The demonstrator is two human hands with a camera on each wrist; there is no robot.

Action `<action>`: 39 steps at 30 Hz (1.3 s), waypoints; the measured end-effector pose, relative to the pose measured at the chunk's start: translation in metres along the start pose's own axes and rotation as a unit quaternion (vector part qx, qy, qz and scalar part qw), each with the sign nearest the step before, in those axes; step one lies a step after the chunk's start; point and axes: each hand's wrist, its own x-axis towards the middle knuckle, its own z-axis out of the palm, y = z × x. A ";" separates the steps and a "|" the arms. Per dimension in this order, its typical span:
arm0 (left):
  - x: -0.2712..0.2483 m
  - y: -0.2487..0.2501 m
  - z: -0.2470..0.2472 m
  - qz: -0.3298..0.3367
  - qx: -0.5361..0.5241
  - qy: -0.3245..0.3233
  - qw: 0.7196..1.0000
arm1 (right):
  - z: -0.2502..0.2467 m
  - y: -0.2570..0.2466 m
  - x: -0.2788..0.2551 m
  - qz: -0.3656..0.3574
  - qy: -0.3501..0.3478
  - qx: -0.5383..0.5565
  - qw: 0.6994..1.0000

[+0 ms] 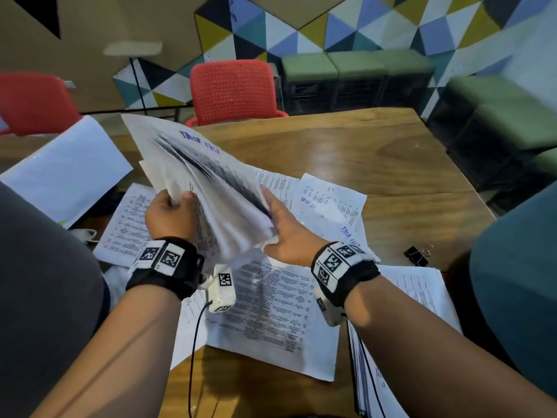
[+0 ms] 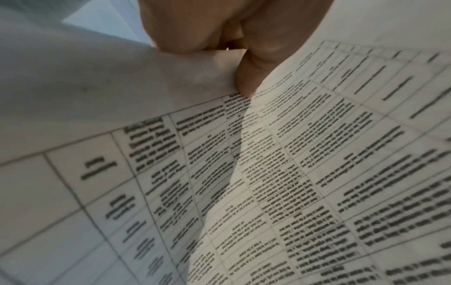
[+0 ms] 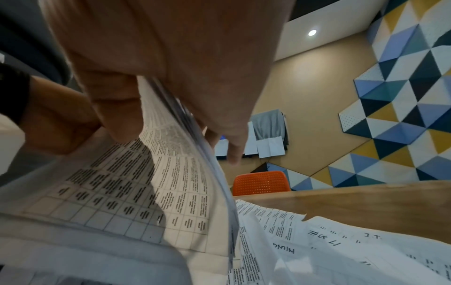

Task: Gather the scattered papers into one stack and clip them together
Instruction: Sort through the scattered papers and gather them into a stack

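Note:
I hold a bundle of printed papers tilted up above the wooden table. My left hand grips its left edge, fingers pinching the sheets. My right hand holds the right edge; in the right wrist view its thumb lies under the bundle and the fingers lie on top. Loose printed sheets lie under my wrists, with more sheets behind them. Two black binder clips lie on the table to the right.
A further pile of sheets lies at the right under my forearm. A large white sheet hangs off the table's left side. Red chairs stand behind the table and green stools line the wall.

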 end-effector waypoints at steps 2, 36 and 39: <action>-0.004 0.000 -0.004 0.009 -0.030 0.004 0.999 | 0.001 0.000 -0.002 -0.026 -0.002 0.012 1.000; -0.051 -0.019 0.006 0.014 -0.235 -0.155 0.959 | -0.006 0.015 -0.005 0.071 0.319 0.175 0.929; -0.057 -0.023 0.009 -0.018 -0.210 -0.190 0.959 | -0.006 0.018 -0.014 0.103 0.267 0.131 0.949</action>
